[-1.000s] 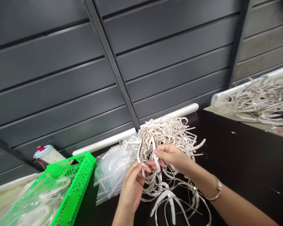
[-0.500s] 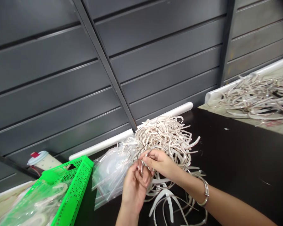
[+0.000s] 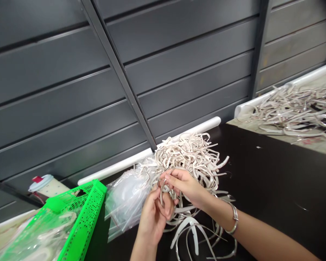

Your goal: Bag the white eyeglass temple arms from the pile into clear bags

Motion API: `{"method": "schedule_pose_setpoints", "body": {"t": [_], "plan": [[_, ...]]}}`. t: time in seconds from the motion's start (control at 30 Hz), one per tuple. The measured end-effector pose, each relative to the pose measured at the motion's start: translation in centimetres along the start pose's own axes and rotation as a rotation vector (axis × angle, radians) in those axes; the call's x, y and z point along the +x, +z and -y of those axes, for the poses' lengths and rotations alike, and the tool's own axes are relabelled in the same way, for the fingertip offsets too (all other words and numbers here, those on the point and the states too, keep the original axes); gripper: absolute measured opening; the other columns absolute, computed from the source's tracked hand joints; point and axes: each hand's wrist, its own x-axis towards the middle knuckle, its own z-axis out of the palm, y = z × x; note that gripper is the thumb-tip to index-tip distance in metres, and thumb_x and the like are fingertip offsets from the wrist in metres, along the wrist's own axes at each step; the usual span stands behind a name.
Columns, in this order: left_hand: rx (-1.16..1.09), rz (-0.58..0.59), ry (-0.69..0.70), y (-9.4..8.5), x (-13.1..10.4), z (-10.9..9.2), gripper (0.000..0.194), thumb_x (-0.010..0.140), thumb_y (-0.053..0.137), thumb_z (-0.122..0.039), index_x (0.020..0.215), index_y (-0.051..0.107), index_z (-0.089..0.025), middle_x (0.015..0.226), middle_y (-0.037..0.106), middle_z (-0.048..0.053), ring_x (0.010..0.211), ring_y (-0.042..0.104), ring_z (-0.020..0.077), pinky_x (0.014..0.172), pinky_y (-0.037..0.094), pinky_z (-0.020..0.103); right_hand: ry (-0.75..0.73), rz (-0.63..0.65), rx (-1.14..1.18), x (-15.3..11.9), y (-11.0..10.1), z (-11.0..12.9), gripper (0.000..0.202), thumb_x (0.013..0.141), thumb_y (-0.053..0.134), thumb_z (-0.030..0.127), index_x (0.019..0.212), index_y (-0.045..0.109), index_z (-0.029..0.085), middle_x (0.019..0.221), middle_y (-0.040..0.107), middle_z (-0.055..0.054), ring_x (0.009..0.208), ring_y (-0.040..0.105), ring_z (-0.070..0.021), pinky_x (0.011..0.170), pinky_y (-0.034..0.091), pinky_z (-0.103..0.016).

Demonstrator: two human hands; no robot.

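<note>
Thin curved strips (image 3: 161, 194) with a shiny edge are pinched between both hands. My left hand (image 3: 154, 214) grips them from below with its fingers curled. Above and to the right, my right hand (image 3: 183, 185) holds their upper part between thumb and fingers; its wrist bears a silver bangle. Behind the hands lies a tangled pile of pale curved strips (image 3: 190, 156), and more loose strips (image 3: 191, 223) spread below the right forearm. How many strips are held cannot be made out.
Clear plastic bags (image 3: 125, 197) lie left of my hands on the black table (image 3: 271, 188). Further left stand a green basket (image 3: 83, 221) with bagged strips and a cup (image 3: 47, 185). Another strip pile (image 3: 296, 108) is at the right. White tubes (image 3: 116, 166) run along the grey wall.
The held strips have turned slightly between my fingers, and my right fingers have shifted a little over them. The view has moved slightly.
</note>
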Motion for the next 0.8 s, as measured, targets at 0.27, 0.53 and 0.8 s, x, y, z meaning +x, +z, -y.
{"method": "schedule_pose_setpoints", "body": {"t": [0.27,0.53,0.8], "plan": [[0.042,0.011,0.034,-0.5,-0.1,-0.1,0.019,0.081,0.056,-0.032,0.074,0.06,-0.014,0.045,0.043,-0.005,0.048,0.041,0.0108,0.067,0.039,0.028,0.042,-0.001,0.226,0.1,0.1,-0.1,0.038,0.071,0.074,0.047,0.083,0.053,0.018,0.055,0.049,0.008,0.043,0.044,-0.0065,0.037,0.04,-0.018],[0.178,0.036,0.032,-0.7,0.0,0.5,0.024,0.082,0.061,-0.037,0.071,0.058,-0.016,0.041,0.047,-0.005,0.047,0.05,0.0131,0.074,0.041,0.031,0.072,-0.031,0.399,0.4,-0.4,0.0,0.04,0.066,0.081,0.037,0.09,0.058,0.016,0.054,0.055,0.007,0.045,0.05,-0.0058,0.044,0.04,-0.017],[0.127,0.024,0.0,-0.4,-0.2,0.2,0.021,0.082,0.057,-0.032,0.073,0.063,-0.014,0.046,0.055,-0.001,0.058,0.058,0.0176,0.075,0.042,0.032,0.003,-0.09,0.355,0.4,-0.9,0.9,0.035,0.062,0.083,0.037,0.083,0.067,0.013,0.059,0.059,0.004,0.045,0.05,-0.0046,0.046,0.043,-0.018]]}}
